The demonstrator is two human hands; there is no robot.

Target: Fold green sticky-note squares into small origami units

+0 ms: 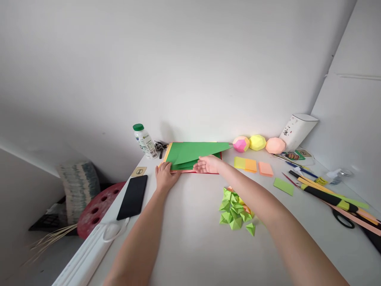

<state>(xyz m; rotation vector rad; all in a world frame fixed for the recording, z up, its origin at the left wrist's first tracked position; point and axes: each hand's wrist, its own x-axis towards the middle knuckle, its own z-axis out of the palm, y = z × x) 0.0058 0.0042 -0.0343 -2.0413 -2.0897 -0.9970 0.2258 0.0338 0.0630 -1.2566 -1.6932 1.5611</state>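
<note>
A stack of coloured paper (pixel 178 169) lies at the far side of the white table (pixel 190 238), with a green sheet (pixel 193 153) on top, partly lifted and folded over. My left hand (pixel 164 176) rests flat on the stack's near left corner, fingers spread. My right hand (pixel 208 164) reaches under the lifted green sheet, palm turned up and fingers stretched out, touching its underside. A pile of small folded green paper pieces (pixel 236 212) sits beside my right forearm.
A black phone (pixel 133 196) lies at the left edge, a bottle (pixel 145 142) and keys (pixel 160 147) behind. Three paper polyhedra (pixel 257 143), sticky notes (pixel 250 165), pens (pixel 300 169), scissors (pixel 343 218) and paper strips (pixel 336 196) fill the right side. A white box (pixel 297 131) leans at the wall.
</note>
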